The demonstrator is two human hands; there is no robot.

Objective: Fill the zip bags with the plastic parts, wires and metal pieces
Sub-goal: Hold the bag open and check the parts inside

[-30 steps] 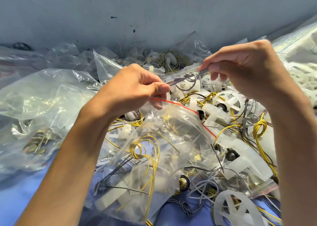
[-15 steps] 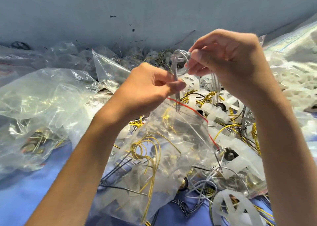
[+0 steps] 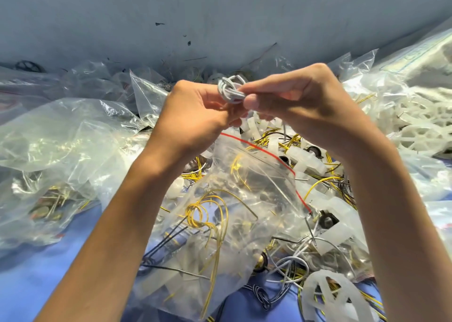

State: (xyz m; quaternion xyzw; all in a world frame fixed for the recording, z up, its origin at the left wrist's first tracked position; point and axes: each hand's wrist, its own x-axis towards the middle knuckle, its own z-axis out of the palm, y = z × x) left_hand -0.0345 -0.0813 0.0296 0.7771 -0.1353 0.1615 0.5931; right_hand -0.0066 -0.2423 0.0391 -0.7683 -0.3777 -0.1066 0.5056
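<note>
Head camera, looking down on a blue table top (image 3: 36,287) that is strewn with clear plastic. The biggest container is a crumpled clear bag (image 3: 63,135) at the left; low in it lie dull metal pieces and thin wires. At the far right more clear bags hold white spoked plastic wheels (image 3: 420,128).

In the middle is the zip bag (image 3: 252,189) with a red seal strip (image 3: 269,154). Inside it are coiled yellow wires (image 3: 198,216), a few dark wires and cloudy plastic parts. Its long axis runs from the near left, where its bottom rests on the table, up and away to the raised mouth. The red strip slants from under the left hand down to the right, so the mouth faces up and rightward. Beside and behind the bag is a loose heap of parts (image 3: 315,165): white plastic pieces, yellow wires and black rings.

The left hand (image 3: 193,121) has its fingers curled round the upper corner of the zip bag, where the red strip begins, and lifts it. The right hand (image 3: 308,101) pinches a small grey wire coil (image 3: 230,90) between thumb and forefinger. The coil is above the mouth of the bag, between the two hands and just beside the left fingertips, with its loops standing roughly upright.
</note>
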